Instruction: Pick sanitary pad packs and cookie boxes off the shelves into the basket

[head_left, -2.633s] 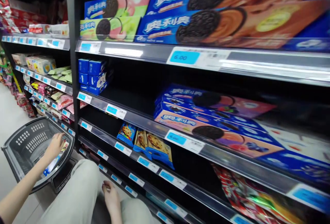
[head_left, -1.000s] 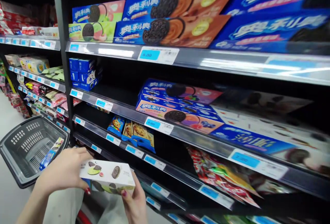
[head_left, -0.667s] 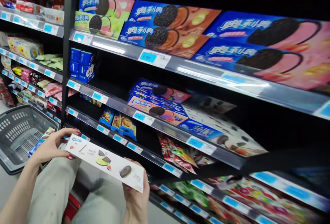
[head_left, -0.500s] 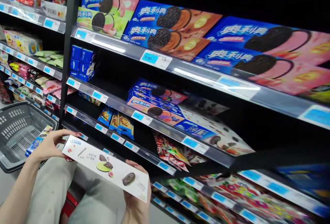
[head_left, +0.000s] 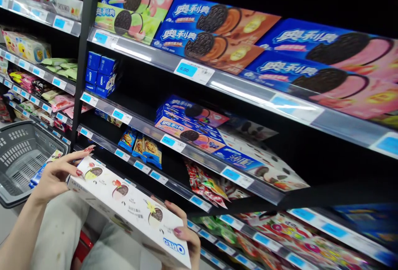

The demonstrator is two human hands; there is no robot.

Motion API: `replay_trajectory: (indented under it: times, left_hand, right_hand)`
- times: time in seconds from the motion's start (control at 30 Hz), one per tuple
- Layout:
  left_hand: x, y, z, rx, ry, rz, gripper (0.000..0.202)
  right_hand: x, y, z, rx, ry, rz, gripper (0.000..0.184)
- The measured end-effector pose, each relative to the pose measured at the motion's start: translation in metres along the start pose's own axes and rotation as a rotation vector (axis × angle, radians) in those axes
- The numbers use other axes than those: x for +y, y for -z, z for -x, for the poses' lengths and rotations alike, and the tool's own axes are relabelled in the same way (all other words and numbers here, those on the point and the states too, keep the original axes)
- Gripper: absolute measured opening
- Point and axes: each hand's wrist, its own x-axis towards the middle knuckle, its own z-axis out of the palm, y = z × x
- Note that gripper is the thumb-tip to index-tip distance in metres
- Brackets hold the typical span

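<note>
A long white Oreo cookie box (head_left: 133, 203) is held tilted above my lap, with its printed cookie pictures and a blue logo facing up. My left hand (head_left: 56, 174) holds the box's left end, one fingertip pressed on its top edge and another finger stretched out past it. Around the right end my right hand (head_left: 189, 241) is closed, its fingers over the far edge and its palm mostly hidden behind the box. Left of my left hand, a blue cookie packet (head_left: 43, 170) lies in a grey shopping basket (head_left: 18, 137).
Several Oreo boxes (head_left: 211, 42) line the upper shelf in front. Below stand more cookie boxes (head_left: 189, 129), small blue boxes (head_left: 101, 75) and snack bags (head_left: 143, 149). Price-tag rails (head_left: 124, 116) edge the shelves close beyond my hands. Something red (head_left: 82, 247) shows beneath my legs.
The Oreo box has been rotated, so a different printed side with three cookie pictures faces up. My right fingers now show over its far edge, and my left index finger has stretched out.
</note>
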Motion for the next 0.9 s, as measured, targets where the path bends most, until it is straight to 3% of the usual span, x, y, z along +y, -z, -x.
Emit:
replay_trajectory:
  times: [0.17, 0.27, 0.4, 0.6, 0.9]
  left_hand:
    - [0.007, -0.001, 0.001, -0.040, -0.005, -0.016, 0.012]
    - [0.011, -0.003, -0.003, -0.126, -0.023, 0.044, 0.027]
    - [0.014, -0.002, -0.006, -0.229, 0.046, 0.063, 0.043]
    - [0.012, 0.003, -0.005, -0.150, 0.205, -0.048, 0.063]
    - [0.000, 0.010, -0.001, -0.129, 0.249, -0.070, 0.069]
  right_hand:
    - [-0.013, -0.001, 0.002, -0.005, 0.049, -0.046, 0.027]
    - [-0.028, -0.013, 0.001, 0.074, 0.002, -0.015, 0.036]
    - [-0.037, -0.020, 0.000, 0.169, -0.104, 0.112, 0.035]
    - [-0.008, 0.003, -0.005, 0.091, -0.127, 0.043, 0.093]
    - [-0.007, -0.002, -0.006, 0.098, -0.183, -0.019, 0.101]
